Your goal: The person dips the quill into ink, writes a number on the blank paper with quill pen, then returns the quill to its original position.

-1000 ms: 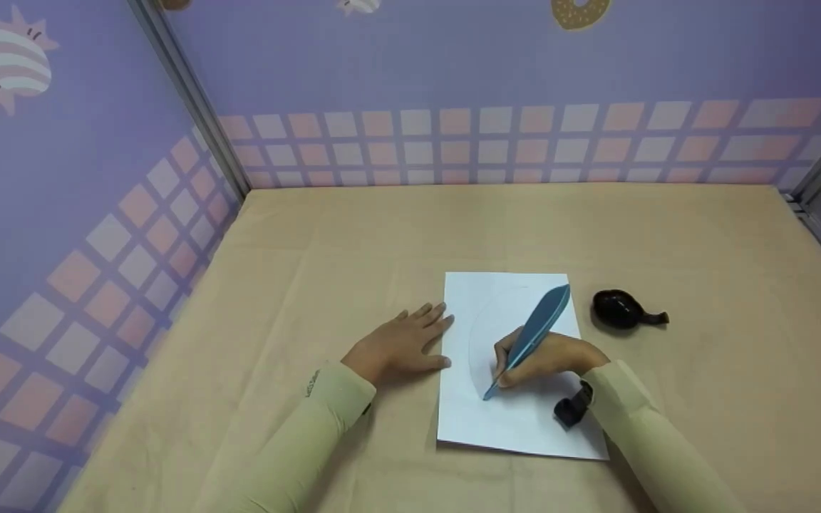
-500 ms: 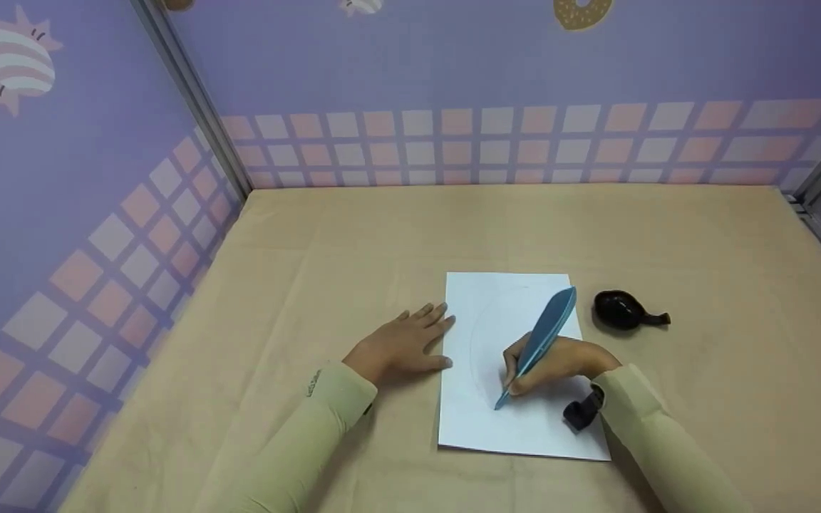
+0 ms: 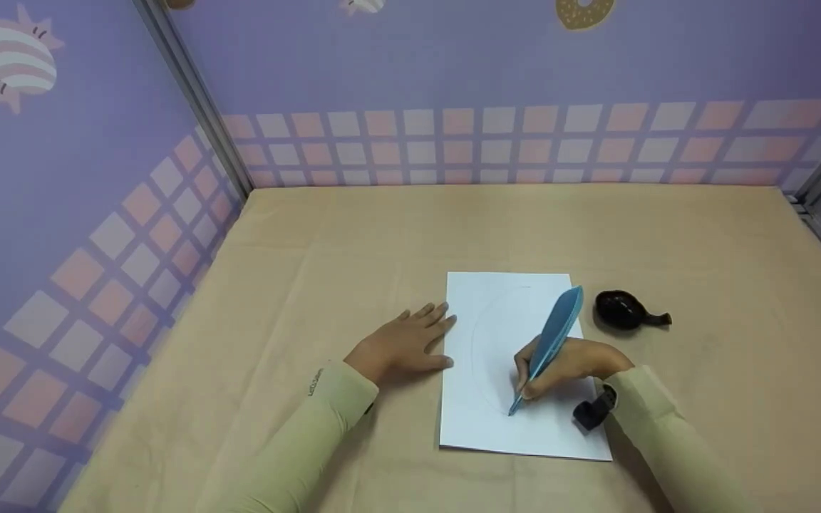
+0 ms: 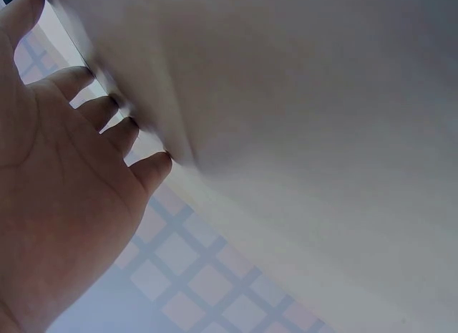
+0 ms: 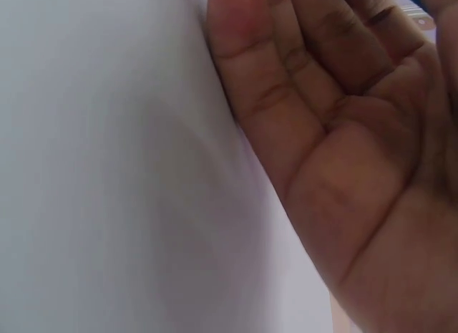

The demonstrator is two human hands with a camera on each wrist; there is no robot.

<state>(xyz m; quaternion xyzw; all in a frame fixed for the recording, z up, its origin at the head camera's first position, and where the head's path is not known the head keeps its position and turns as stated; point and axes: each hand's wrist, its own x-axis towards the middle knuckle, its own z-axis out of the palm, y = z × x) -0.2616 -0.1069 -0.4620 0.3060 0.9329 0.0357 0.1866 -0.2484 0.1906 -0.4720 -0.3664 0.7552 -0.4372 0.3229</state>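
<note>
A white sheet of paper (image 3: 503, 335) lies on the tan table (image 3: 353, 242) with a faint curved line drawn on it. My right hand (image 3: 564, 367) grips a blue feather-shaped pen (image 3: 551, 340), whose tip touches the lower middle of the sheet. My left hand (image 3: 400, 345) lies flat with straight fingers (image 4: 107, 111) at the sheet's left edge, the fingertips on the paper. In the right wrist view only the palm (image 5: 343, 175) resting against the white paper (image 5: 107, 168) shows.
A small black ink pot (image 3: 621, 310) with a spout sits just right of the paper. Purple checked walls (image 3: 496, 92) close the table at the back and on both sides. A black wrist strap (image 3: 592, 413) sits at my right cuff.
My right hand has slid right and slightly down the sheet with the pen, lengthening the curved line. The left hand has stayed put.
</note>
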